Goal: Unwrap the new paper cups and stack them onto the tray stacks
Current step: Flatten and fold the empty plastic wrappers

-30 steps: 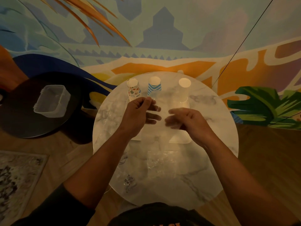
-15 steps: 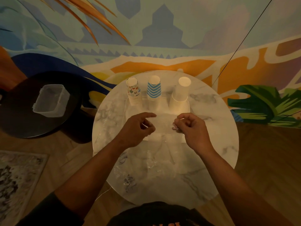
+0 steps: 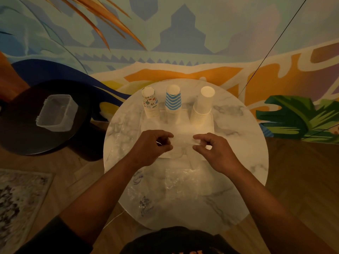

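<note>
Three stacks of paper cups stand upside down at the far side of the clear tray (image 3: 211,125) on the round marble table (image 3: 247,162): a picture stack (image 3: 150,103), a blue zigzag stack (image 3: 173,103) and a plain white stack (image 3: 202,107). No words on them can be read. Both hands have come down lower than half a second ago, and the left hand (image 3: 152,145) and right hand (image 3: 212,149) each pinch an end of a clear wrapper (image 3: 182,141) stretched between them, over the near part of the tray.

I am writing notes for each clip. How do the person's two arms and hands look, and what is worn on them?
The left hand and right hand are bare: no gloves, rings or watch show. Both forearms are uncovered. A dark sleeve shows only at the left upper arm; the right arm leaves the picture before any sleeve shows. No cables or markings are on them.
</note>
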### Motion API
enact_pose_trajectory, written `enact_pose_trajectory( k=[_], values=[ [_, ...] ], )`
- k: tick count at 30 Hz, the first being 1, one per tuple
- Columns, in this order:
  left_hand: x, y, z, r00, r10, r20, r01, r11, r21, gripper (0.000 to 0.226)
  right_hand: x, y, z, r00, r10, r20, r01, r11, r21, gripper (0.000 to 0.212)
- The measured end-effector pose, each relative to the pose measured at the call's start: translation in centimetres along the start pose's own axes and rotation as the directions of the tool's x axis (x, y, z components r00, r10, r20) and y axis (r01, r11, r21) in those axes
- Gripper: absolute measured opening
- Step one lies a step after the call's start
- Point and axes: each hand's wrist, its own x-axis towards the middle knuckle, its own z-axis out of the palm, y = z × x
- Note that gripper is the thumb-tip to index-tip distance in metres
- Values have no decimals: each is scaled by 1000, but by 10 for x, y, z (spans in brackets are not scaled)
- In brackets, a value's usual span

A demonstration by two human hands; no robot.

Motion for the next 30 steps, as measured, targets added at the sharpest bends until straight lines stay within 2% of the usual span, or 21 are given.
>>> enact_pose_trajectory(
  k=[2, 5, 7, 10, 12, 14, 16, 18, 21, 23, 26, 28, 30],
  values=[
    [0, -1, -1, 1000, 1, -19, -1, 1000, -2, 17, 2, 2, -2, 1000, -1, 25, 2, 998, -57, 14],
    [2, 1, -3, 1000, -26, -9, 25, 994, -106, 7, 4, 3, -3, 1000, 17, 10, -17, 1000, 9, 12],
    [3, 5, -5, 996, -91, 19, 93, 974, -207, 14, 6, 1, -1, 998, 54, 17, -56, 988, 145, 17],
    [4, 14, -2, 981, -188, 44, 190, 898, -396, 22, 5, -4, 5, 979, 81, 186, -152, 901, 407, 36],
    [2, 20, 0, 970, -241, 35, 231, 867, -441, 26, 0, -5, 13, 946, 98, 308, -250, 825, 506, 48],
    [1, 22, 1, 962, -269, 47, 256, 826, -501, 27, -6, -6, 20, 930, 130, 345, -304, 801, 517, 38],
    [-2, 19, 2, 949, -290, 123, 308, 769, -560, 35, -8, -5, 25, 946, 178, 270, -298, 805, 514, 21],
    [-8, 13, 7, 929, -291, 227, 369, 764, -529, 52, -8, -6, 27, 958, 218, 184, -284, 791, 541, 12],
    [-15, 8, 17, 912, -280, 301, 399, 779, -484, 48, -8, -9, 30, 965, 237, 109, -256, 782, 568, 16],
    [-17, 10, 23, 918, -287, 273, 391, 771, -503, 39, -8, -6, 32, 959, 237, 154, -281, 749, 600, 19],
    [-16, 10, 22, 942, -276, 189, 334, 803, -494, 25, -9, 5, 29, 924, 204, 324, -370, 691, 621, 35],
    [-15, 10, 16, 939, -264, 221, 342, 791, -507, 24, -9, 10, 26, 911, 193, 364, -395, 661, 638, 36],
    [-16, 7, 8, 916, -228, 330, 381, 752, -538, 33, -8, 10, 25, 919, 223, 326, -391, 631, 670, 32]
  ],
)
